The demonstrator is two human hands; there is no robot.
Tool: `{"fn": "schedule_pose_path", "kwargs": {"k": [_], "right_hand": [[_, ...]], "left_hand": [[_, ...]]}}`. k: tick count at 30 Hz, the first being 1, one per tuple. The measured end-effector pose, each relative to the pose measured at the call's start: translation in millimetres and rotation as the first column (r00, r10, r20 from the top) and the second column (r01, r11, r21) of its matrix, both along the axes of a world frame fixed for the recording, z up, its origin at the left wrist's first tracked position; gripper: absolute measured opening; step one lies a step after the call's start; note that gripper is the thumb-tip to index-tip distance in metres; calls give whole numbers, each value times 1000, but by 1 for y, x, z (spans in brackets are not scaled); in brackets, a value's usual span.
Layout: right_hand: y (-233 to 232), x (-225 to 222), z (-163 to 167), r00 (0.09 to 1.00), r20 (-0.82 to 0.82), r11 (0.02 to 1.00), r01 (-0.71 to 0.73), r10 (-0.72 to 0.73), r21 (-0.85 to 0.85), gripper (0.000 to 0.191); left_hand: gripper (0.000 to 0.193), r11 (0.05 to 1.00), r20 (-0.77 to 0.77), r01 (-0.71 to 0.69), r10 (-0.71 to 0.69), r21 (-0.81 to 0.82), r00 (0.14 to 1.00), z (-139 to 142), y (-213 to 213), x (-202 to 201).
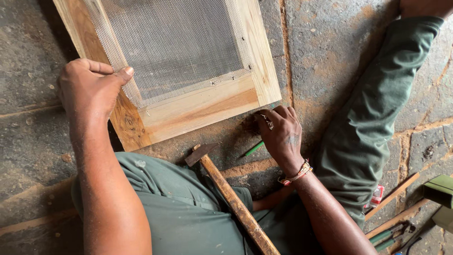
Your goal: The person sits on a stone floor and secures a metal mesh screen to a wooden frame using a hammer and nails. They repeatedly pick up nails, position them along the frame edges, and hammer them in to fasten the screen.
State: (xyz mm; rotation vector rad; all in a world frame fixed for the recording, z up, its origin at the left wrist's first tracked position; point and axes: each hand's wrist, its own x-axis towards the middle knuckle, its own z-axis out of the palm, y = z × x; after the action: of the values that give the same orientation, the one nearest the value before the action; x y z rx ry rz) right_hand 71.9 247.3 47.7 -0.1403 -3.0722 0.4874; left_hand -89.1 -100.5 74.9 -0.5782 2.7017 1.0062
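A wooden frame (203, 106) with metal wire mesh (174, 45) stretched over it lies on the stone floor. My left hand (89, 87) grips the frame's left rail, thumb pressing the mesh edge. My right hand (281, 134) is down on the floor just below the frame's right corner, fingers pinched on small nails (268, 123) from a little pile. A hammer (226, 191) with a wooden handle rests across my lap, its head pointing toward the frame. A green pencil (254, 148) lies on the floor beside my right hand.
My legs in green trousers (373, 123) stretch out on the right over the stone floor (325, 56). Thin wooden strips (394, 203), pliers (394, 236) and a green box (441, 193) lie at the lower right.
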Motion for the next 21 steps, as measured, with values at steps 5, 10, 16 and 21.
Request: {"fn": "schedule_pose_path", "kwargs": {"k": [5, 10, 16, 21], "right_hand": [[-4, -3, 12, 998, -58, 988, 20, -29, -155, 11], [-28, -1, 40, 988, 25, 651, 119, -152, -750, 9], [-69, -14, 58, 983, 124, 537, 179, -136, -824, 19], [-87, -23, 57, 998, -12, 662, 32, -62, -748, 17]], "left_hand": [[40, 991, -226, 13, -42, -132, 973, 2, 0, 0], [12, 948, -396, 307, -250, 88, 884, 23, 35, 28], [19, 637, -245, 543, -499, 547, 831, 35, 99, 78], [27, 684, -74, 324, -368, 654, 927, 25, 95, 86]]}}
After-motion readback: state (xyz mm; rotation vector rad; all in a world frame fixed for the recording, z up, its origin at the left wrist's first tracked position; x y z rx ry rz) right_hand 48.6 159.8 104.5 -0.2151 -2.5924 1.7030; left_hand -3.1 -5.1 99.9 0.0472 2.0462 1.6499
